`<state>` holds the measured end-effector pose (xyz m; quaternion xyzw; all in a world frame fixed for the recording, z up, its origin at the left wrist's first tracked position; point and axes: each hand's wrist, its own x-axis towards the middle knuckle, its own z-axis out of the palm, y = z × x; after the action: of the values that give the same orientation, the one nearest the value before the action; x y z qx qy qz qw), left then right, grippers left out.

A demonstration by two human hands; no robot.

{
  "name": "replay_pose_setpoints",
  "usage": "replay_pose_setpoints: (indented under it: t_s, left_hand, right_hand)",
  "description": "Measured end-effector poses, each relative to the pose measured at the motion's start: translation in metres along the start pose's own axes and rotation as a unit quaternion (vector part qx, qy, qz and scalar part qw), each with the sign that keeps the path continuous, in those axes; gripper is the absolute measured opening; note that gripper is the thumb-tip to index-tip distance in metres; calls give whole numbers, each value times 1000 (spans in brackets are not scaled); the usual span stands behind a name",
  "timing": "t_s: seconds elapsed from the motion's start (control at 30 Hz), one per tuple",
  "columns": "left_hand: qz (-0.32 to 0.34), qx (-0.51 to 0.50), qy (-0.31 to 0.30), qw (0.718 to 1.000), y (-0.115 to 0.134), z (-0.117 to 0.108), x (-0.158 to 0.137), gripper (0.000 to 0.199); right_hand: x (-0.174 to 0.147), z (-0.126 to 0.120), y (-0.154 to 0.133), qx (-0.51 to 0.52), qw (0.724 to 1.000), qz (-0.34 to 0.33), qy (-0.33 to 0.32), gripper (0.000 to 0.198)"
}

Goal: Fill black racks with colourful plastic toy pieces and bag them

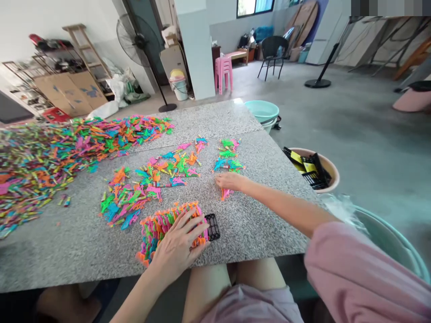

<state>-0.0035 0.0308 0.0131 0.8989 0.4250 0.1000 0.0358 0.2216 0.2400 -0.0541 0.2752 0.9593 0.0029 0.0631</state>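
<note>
My left hand (183, 235) lies with fingers stretched over a packed row of small plastic toys (160, 224) in pink, green, blue and orange, with orange flared ends along both sides. A black plastic grid rack (213, 226) sticks out at the row's right end. My right hand (231, 181) is further off to the right, low over the table, fingertips drawn together; what they hold, if anything, is hidden. Just below it shows a pink toy piece (226, 194). Beyond it, several green and blue toys (228, 159) lie in a short column.
A loose cluster of toys (134, 195) lies left of centre on the speckled stone table (262, 211). Behind it spreads a large heap (77, 148). Off the right edge stand a tub of black racks (333, 179), a turquoise basin (261, 109) and a large green tub (397, 237).
</note>
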Motion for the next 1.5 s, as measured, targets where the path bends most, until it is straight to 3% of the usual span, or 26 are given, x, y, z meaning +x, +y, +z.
replay_pose_setpoints:
  t_s: [0.07,0.13,0.2,0.27,0.33,0.37,0.43,0.6,0.77,0.93,1.03,1.07,1.13,1.2,1.33,1.5]
  left_hand:
    - [-2,-8,-3,1000,0,0,0,33]
    - [-3,-15,0,1000,-1,1,0,33]
    - [-2,-18,7,1000,-2,1,0,34]
    - [-3,-14,12,1000,-3,1,0,34]
    - [-5,-10,12,1000,-3,1,0,33]
    - [-5,-8,11,1000,-3,0,0,33]
    - [-3,-3,10,1000,-2,-1,0,33]
    - [2,6,7,1000,-1,-2,0,34]
    - [8,32,26,999,2,-1,2,31]
    - [78,71,22,994,-2,0,4,30]
    - [88,66,3,994,-6,1,3,31]
    - [79,63,2,995,-6,1,3,31]
    - [58,52,1,997,-6,1,2,32]
    - [47,43,5,998,-6,2,0,33]
    - [51,31,20,998,-8,5,-2,33]
    - [41,24,13,999,-10,9,-4,37]
  right_hand:
    - [-18,12,-3,75,996,32,47,20]
    - [-37,25,-19,222,964,98,112,15]
    - [-49,37,-49,396,892,142,164,27]
    - [-48,46,-86,526,815,142,197,36]
    - [-37,49,-116,581,770,145,223,34]
    - [-31,48,-127,583,763,153,231,30]
    - [-19,44,-137,550,783,170,237,22]
    - [-12,28,-129,425,872,135,203,7]
    - [-8,13,-130,364,913,115,143,18]
    - [-1,16,-138,366,914,118,127,20]
    - [-5,21,-116,348,917,106,166,30]
    - [-9,21,-101,325,916,135,194,37]
    - [-21,23,-64,258,901,253,239,48]
    - [-35,26,-30,203,886,351,226,45]
    - [-64,43,-3,188,907,343,154,31]
    - [-64,45,-13,137,895,382,184,35]
